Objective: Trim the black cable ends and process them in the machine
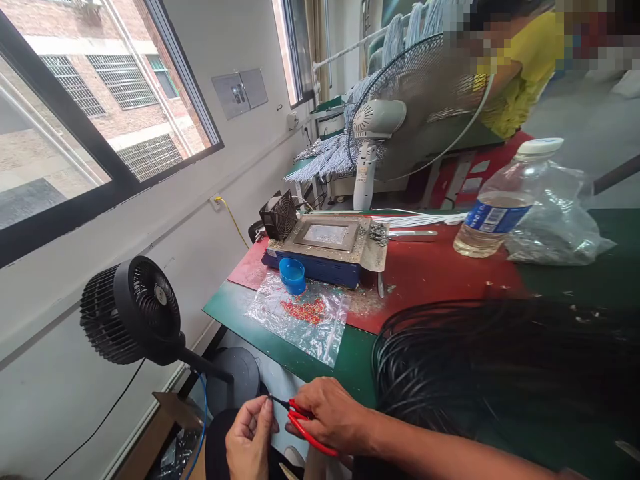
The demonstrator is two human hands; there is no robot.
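Note:
My right hand point(333, 417) is closed around a pair of red-handled pliers point(313, 435) at the bottom middle. Their narrow dark jaws point left and reach the fingertips of my left hand point(251, 437). That hand is pinched, thumb against forefinger, at the tip of the jaws. Whatever sits between those fingers is too small to make out. Both hands are in front of the green table edge, above my lap. To the right of them a thick bundle of black cables point(430, 360) lies on the table, close to my right forearm.
On the table point(360, 360) are a clear plastic bag point(320, 343) with small red bits, a blue cup point(293, 276), a heated-looking metal box point(313, 267) and a bottle point(493, 220). A black fan point(145, 310) stands left. A person in yellow point(525, 73) is behind.

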